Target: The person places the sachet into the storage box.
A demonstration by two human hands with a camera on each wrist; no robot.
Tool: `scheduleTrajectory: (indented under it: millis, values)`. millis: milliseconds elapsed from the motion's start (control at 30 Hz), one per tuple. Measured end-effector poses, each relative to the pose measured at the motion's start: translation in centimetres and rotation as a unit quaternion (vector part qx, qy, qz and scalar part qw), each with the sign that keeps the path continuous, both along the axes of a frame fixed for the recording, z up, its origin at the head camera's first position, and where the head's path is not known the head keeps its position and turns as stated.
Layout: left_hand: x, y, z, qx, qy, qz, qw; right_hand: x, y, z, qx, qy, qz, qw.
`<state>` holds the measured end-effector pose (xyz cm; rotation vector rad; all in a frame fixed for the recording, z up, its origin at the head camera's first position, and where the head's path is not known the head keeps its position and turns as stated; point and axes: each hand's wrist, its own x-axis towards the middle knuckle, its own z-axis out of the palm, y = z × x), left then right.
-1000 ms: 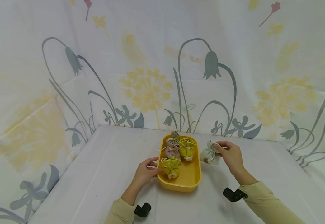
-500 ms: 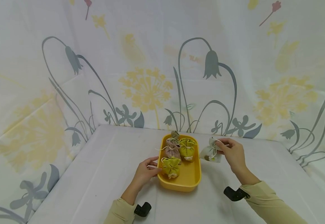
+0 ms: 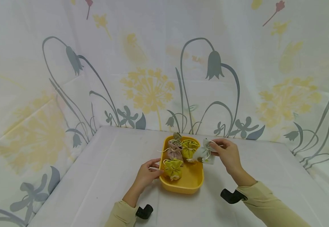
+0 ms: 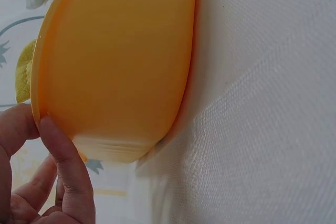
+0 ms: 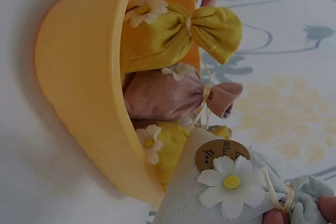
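Note:
My right hand pinches a pale mint drawstring pouch by its gathered neck, over the right rim of a yellow plastic bin. In the right wrist view this pouch shows a white fabric daisy and a round brown tag. My left hand pinches the bin's left rim between thumb and finger, plainly seen in the left wrist view. Inside the bin sit a front yellow-green pouch, a mauve pouch, another yellow-green pouch and a grey-green pouch at the back, mostly hidden.
The bin stands on a white-covered table. Behind it hangs a white cloth printed with grey and yellow flowers. Bare bin floor shows at the front right, beside the front yellow-green pouch.
My right hand has carried the mint pouch left, from beside the bin to over its right rim. The left hand and the bin have stayed in place.

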<state>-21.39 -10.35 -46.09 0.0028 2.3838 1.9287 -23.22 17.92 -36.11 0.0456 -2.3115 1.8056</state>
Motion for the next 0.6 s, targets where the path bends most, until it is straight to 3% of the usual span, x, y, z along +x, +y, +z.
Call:
scheduleTrajectory:
  millis: [300, 600]
  values:
    - [0.0, 0.0, 0.0, -0.005, 0.0, 0.003, 1.0, 0.2, -2.0, 0.2, -0.006, -0.018, 0.033, 0.999]
    - [0.1, 0.0, 0.1, 0.003, -0.001, 0.0, 1.0, 0.1, -3.7, -0.6, 0.001, -0.032, 0.043, 0.999]
